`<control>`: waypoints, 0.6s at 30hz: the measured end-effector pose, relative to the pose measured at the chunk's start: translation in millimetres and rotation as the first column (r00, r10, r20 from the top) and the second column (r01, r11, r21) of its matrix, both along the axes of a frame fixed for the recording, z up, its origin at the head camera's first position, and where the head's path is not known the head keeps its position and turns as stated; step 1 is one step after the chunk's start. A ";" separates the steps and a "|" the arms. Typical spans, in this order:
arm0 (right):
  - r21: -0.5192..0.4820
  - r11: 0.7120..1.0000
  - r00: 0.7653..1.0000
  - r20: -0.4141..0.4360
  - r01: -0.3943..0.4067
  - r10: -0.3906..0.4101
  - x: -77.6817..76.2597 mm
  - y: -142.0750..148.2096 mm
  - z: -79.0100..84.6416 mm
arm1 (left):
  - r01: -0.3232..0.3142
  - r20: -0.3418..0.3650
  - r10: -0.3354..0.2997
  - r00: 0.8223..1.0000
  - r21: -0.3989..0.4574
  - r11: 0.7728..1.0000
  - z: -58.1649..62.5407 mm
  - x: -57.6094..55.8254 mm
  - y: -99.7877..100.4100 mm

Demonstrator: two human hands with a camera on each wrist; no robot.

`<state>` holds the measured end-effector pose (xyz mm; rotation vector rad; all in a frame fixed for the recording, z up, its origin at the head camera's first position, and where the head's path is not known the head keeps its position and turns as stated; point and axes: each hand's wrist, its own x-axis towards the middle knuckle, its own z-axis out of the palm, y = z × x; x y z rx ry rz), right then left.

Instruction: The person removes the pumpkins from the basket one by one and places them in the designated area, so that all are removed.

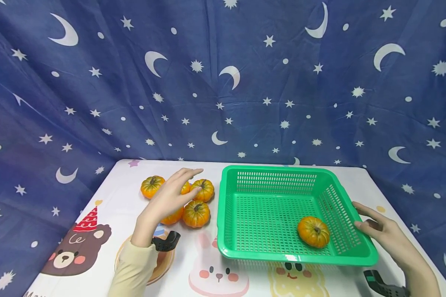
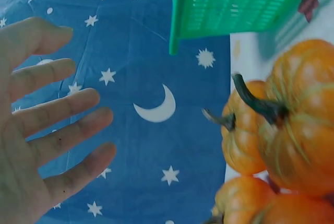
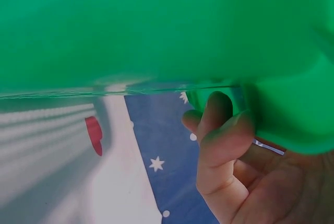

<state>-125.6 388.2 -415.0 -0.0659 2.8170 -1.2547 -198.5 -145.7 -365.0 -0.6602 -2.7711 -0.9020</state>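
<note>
My left hand (image 1: 173,194) hangs over a group of small orange pumpkins (image 1: 196,214) on the left of the table, fingers spread and apart from them. In the left wrist view, that hand (image 2: 57,114) holds nothing, and the pumpkins (image 2: 302,119) show dark stems. A green plastic basket (image 1: 223,214) with slotted walls takes up the right half. One pumpkin (image 1: 314,232) sits inside it, near the front right corner. At the basket's right side, my right hand (image 1: 380,229) grips the rim. The right wrist view shows its curled fingers (image 3: 227,140) beneath the rim.
The table wears a white cloth (image 1: 134,167) printed with cartoon animals, such as a bear (image 1: 72,253) at the left. Behind and beside it hangs a blue curtain (image 1: 193,144) with moons and stars.
</note>
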 end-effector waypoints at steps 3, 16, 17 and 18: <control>0.005 1.000 1.000 0.002 -0.001 0.001 -0.6 -0.8 -0.1 | 0.017 0.000 -0.017 1.000 0.015 1.000 3.9 -2.9 7.5; 0.030 0.999 1.000 0.002 0.015 -0.015 -0.8 -2.7 0.8 | 0.105 -0.030 -0.105 0.994 0.013 0.994 17.4 -13.9 42.1; 0.031 0.999 1.000 0.003 0.016 -0.016 -0.6 -2.6 0.8 | 0.115 -0.039 -0.114 0.993 0.011 0.993 18.0 -14.9 45.1; 0.031 0.999 1.000 0.005 0.018 -0.018 -0.4 -2.4 0.8 | 0.124 -0.047 -0.123 0.991 0.012 0.992 18.5 -15.9 48.1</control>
